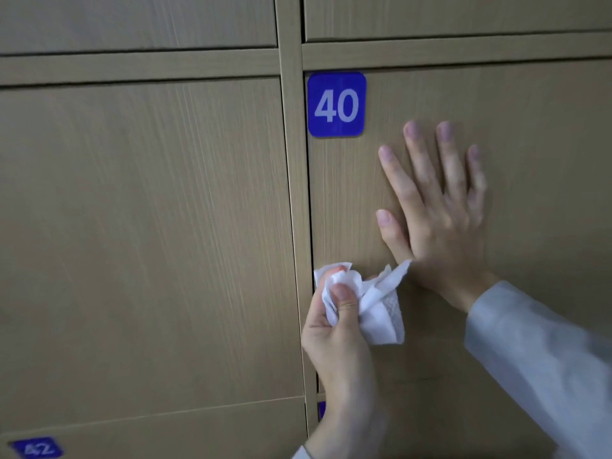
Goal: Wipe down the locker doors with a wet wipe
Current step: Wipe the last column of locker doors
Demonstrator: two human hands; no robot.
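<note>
Wood-grain laminate fills my feed: locker door 40 [496, 134] w/ its blue number plate [336, 105] at abt 10 o'clock of the panel. From where I sit, the step in hand looks like wiping this door's left edge. Left hand [334, 323] grips the wet wipe [374, 306], bunched, thumb and fingers curled round it, its upper wad against the door's left edge at abt 8 o'clock of the panel, just beside the vertical frame strip [291, 167]; a loose flap hangs toward 4 o'clock of the hand. Right hand [440, 210] lies flat on the door, fingers straight and spread, pointing to abt 11 o'clock, holding nothing; it looks to be bracing the panel, tho I can't tell how hard it presses. Wipe's upper corner touches or overlaps that hand's heel, can't say which. To do this well, I'd judge: flatten the wad so more cloth meets the surface, run strokes w/ the grain top to bottom, overlap passes, and shift the bracing hand so no patch under the palm gets skipped. Go round the plate's edges too, where grime likely collects. Neighbour door [142, 226] sits at 9 o'clock, plate 42 [37, 448] low at 7 o'clock, blurred.
</note>
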